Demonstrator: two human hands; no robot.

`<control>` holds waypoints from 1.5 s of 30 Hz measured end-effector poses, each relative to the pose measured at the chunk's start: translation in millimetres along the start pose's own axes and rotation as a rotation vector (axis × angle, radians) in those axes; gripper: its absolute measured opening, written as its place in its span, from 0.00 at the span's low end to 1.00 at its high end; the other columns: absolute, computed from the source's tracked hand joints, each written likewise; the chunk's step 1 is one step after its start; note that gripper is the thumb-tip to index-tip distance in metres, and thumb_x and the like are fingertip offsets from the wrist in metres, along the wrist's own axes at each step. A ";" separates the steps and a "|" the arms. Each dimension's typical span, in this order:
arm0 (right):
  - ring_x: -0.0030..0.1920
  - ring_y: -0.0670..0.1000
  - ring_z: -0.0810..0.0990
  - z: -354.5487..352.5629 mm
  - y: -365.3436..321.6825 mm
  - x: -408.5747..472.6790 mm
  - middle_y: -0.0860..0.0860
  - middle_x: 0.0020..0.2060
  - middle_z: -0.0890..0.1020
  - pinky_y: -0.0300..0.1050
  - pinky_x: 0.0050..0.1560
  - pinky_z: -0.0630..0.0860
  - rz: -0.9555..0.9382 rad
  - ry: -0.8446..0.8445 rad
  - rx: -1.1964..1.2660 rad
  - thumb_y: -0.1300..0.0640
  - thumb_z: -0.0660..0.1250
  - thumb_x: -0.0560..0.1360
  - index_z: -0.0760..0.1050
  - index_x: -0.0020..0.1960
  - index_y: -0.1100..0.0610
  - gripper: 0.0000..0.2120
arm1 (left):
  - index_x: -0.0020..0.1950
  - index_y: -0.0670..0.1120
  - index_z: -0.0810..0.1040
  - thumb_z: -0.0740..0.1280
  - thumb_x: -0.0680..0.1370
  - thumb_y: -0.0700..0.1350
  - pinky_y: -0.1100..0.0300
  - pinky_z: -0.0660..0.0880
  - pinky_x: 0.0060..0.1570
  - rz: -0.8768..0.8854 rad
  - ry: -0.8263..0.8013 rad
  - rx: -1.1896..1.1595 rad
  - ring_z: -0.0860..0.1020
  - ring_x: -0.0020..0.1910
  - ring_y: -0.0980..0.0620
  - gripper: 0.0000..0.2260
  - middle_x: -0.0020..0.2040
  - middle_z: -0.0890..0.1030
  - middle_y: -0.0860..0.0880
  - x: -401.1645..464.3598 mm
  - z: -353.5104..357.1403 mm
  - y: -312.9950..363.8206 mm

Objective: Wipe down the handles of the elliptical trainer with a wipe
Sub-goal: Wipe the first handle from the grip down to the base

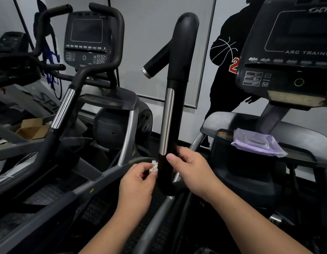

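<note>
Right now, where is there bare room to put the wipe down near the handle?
The grey shelf under the right console is bare left of the purple pack. The tray under the left console also looks bare. Around the handle it is crowded: the left hand pinches the wipe against it, and the right hand grips it.

2 bare forearms come up from the 6 o'clock edge, no sleeves, watch or bracelet on either. The left hand and right hand wear no gloves or rings. Nails are short and unpainted; the right thumbnail faces the camera.
</note>
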State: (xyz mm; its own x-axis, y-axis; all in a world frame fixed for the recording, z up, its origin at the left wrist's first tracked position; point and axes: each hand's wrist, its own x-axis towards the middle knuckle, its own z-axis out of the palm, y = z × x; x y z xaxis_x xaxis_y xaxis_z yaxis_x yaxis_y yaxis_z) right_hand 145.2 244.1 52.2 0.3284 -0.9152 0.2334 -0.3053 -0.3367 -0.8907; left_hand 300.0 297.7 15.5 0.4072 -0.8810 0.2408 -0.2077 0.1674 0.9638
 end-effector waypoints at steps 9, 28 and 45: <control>0.34 0.44 0.74 2.9 -3.0 -1.0 0.46 0.33 0.78 0.45 0.40 0.72 -0.002 0.030 -0.036 0.43 0.65 0.78 0.77 0.43 0.54 0.14 | 0.38 0.51 0.78 0.75 0.74 0.37 0.66 0.74 0.46 0.144 0.027 0.089 0.77 0.43 0.57 0.11 0.43 0.76 0.54 -10.2 9.5 5.0; 0.35 0.41 0.77 7.5 2.1 -6.1 0.42 0.33 0.81 0.45 0.41 0.76 0.059 0.053 -0.004 0.50 0.66 0.80 0.81 0.50 0.51 0.07 | 0.40 0.49 0.74 0.73 0.76 0.40 0.67 0.71 0.40 0.269 0.035 0.210 0.75 0.41 0.56 0.10 0.41 0.74 0.54 -19.2 16.6 4.9; 0.44 0.62 0.82 18.2 1.2 -17.5 0.61 0.42 0.81 0.65 0.48 0.79 0.081 0.097 -0.036 0.40 0.62 0.75 0.76 0.49 0.59 0.22 | 0.39 0.51 0.73 0.74 0.75 0.42 0.64 0.71 0.39 -0.009 0.041 0.121 0.75 0.36 0.59 0.11 0.38 0.78 0.51 -33.5 17.0 -25.1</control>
State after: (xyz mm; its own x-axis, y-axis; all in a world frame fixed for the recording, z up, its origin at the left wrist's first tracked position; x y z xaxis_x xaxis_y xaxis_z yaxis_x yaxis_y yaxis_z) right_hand 155.4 263.7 40.0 0.2139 -0.9562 0.1998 -0.3601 -0.2673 -0.8938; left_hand 276.4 315.5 -18.7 0.4451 -0.8629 0.2391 -0.3088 0.1027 0.9456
